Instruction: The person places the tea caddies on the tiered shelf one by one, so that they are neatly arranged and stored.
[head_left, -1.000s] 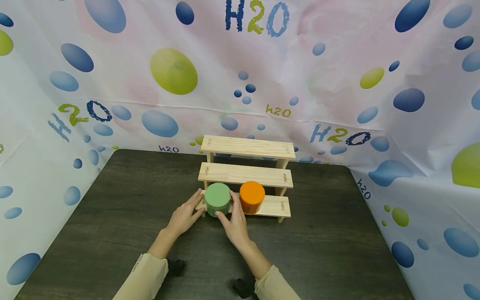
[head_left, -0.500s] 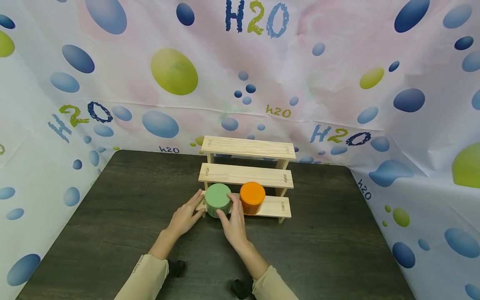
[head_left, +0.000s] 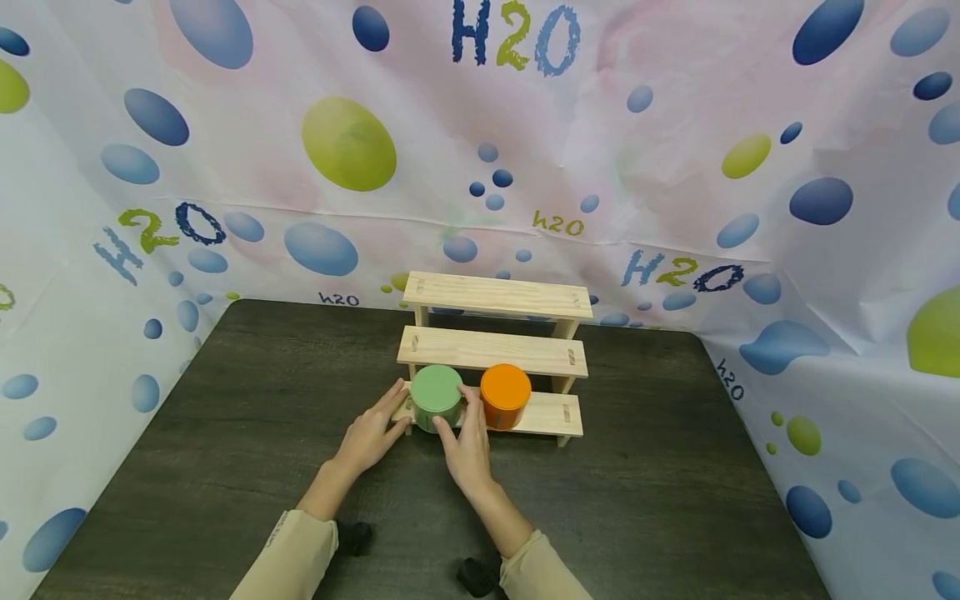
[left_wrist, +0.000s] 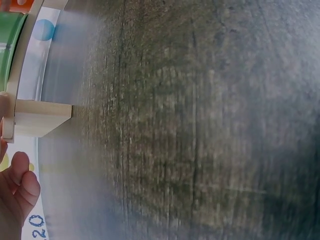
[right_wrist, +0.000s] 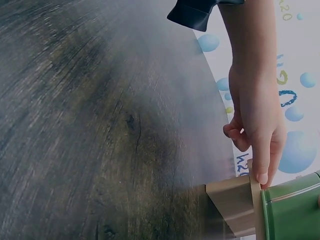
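A three-tier wooden display stand (head_left: 491,347) stands at the back of the table. On its lowest tier sit a green lidded canister (head_left: 437,388), at the left, and an orange lidded canister (head_left: 506,387) just right of it. My left hand (head_left: 367,436) holds the left end of that tier, as the right wrist view confirms with its thumb and a finger (right_wrist: 263,176) on the board's end. My right hand (head_left: 470,450) grips the green canister, thumb at its front and fingers on its right side. In the left wrist view only part of the green canister (left_wrist: 9,45) shows.
The dark wood-grain table (head_left: 637,500) spreads around the stand. A white printed sheet (head_left: 480,125) with blue and green bubbles hangs behind and along both sides. Black wrist cameras (head_left: 478,577) sit under the forearms.
Both hands stay nearly where they were. The right thumb and forearm shift slightly while the green canister barely moves.
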